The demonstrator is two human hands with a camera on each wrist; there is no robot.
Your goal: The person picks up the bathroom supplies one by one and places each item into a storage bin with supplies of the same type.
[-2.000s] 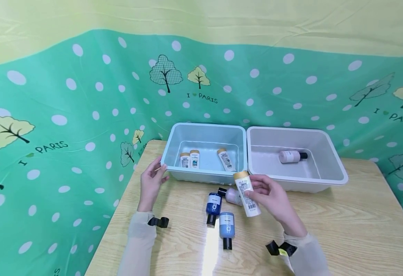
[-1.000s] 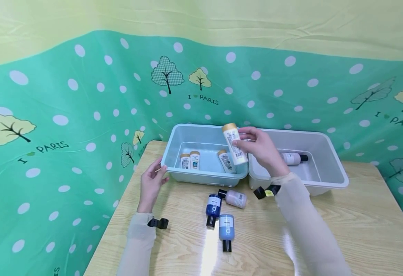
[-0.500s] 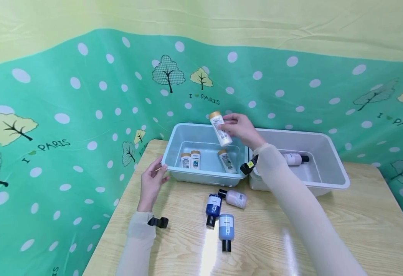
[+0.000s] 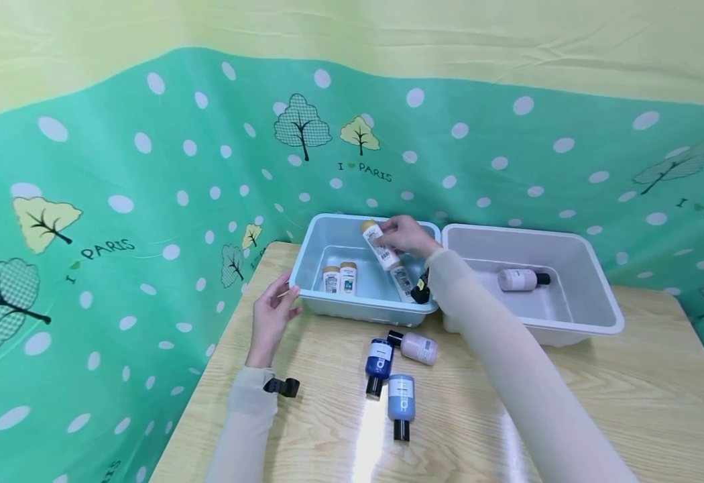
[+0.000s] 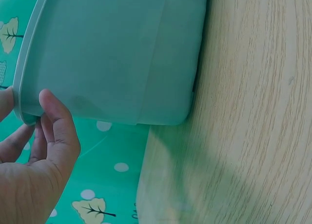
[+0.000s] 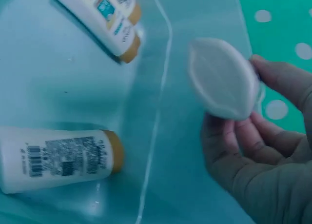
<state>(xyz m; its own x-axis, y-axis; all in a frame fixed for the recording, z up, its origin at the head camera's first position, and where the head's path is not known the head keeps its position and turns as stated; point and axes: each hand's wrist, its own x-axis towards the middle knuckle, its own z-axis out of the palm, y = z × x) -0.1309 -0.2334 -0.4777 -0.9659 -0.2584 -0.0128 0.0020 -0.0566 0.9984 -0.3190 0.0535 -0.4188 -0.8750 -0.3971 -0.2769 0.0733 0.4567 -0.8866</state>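
Note:
My left hand (image 4: 271, 320) pinches the front left corner of the light blue bin (image 4: 361, 303); in the left wrist view its fingertips curl about the rim. My right hand (image 4: 409, 236) holds a white shampoo-type bottle (image 4: 379, 245) with a gold cap, tilted, inside the top of that bin. In the right wrist view the held bottle's base (image 6: 224, 80) faces the camera. Below it, a similar bottle (image 4: 401, 284) lies on the bin floor, right side. Two more, a white bottle (image 4: 331, 280) and its neighbour (image 4: 348, 279), lie side by side at the left.
A grey bin (image 4: 533, 322) stands right of the blue one, with a pink bottle (image 4: 517, 280) lying inside. On the wooden table (image 4: 316, 416) in front lie a dark blue bottle (image 4: 379, 360), a light blue bottle (image 4: 401, 396) and a pink bottle (image 4: 420, 348). A patterned curtain (image 4: 207, 134) hangs behind.
My right hand has carried the white bottle from in front of the bins up over the blue bin, then lowered it inside. My left hand has stayed at the rim.

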